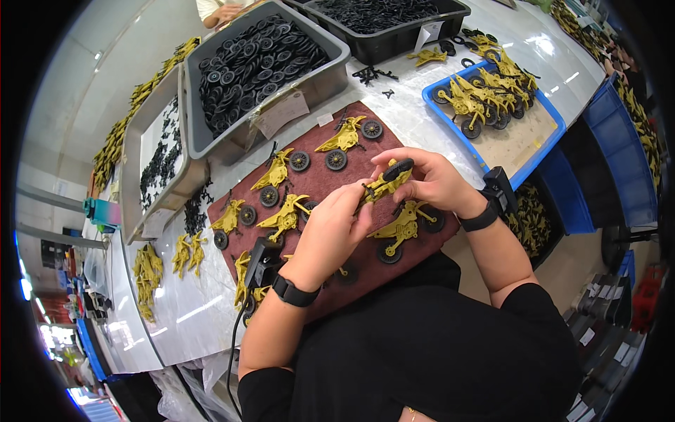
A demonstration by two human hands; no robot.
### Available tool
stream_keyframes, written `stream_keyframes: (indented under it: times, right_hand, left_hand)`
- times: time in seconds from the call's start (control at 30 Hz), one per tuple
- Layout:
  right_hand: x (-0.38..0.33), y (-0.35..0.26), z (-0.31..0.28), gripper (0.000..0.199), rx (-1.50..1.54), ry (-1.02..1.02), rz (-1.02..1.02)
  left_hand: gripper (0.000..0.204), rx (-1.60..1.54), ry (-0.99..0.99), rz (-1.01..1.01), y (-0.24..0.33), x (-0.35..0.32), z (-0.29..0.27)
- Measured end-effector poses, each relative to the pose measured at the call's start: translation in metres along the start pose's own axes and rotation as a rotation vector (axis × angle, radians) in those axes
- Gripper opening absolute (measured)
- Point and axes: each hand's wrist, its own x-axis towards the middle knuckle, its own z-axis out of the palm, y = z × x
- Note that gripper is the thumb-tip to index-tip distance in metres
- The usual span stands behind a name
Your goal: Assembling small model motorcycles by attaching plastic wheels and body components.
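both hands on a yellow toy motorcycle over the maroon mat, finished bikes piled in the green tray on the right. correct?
One thing is off: the tray holding the finished bikes is blue, not green, as the head view shows. The rest holds: the left hand and right hand both hold a yellow toy motorcycle over the maroon mat.

The left hand (330,232) covers the rear of the yellow toy motorcycle (385,183), so its back wheel cannot be seen, and the right hand (429,179) hides the front end beyond the black wheel at its fingertips. At twelve o'clock a second person (219,10) is cut off by the frame edge (only a hand and pale sleeve show). The black parts in the far black bin (422,35) are too small to tell apart.
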Motion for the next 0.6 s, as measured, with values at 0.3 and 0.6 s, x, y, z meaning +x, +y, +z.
stream_keyframes:
  times: [0.3,0.6]
  right_hand:
    - [-0.014,-0.006,0.029,0.03,-0.187,0.032,-0.148]
    - [-0.014,-0.017,0.041,0.032,-0.082,0.063,-0.172]
  left_hand:
    - [0.026,0.064,0.101,0.008,0.023,-0.013,-0.016]
    - [0.03,0.037,0.1,0.062,0.017,-0.023,-0.027]
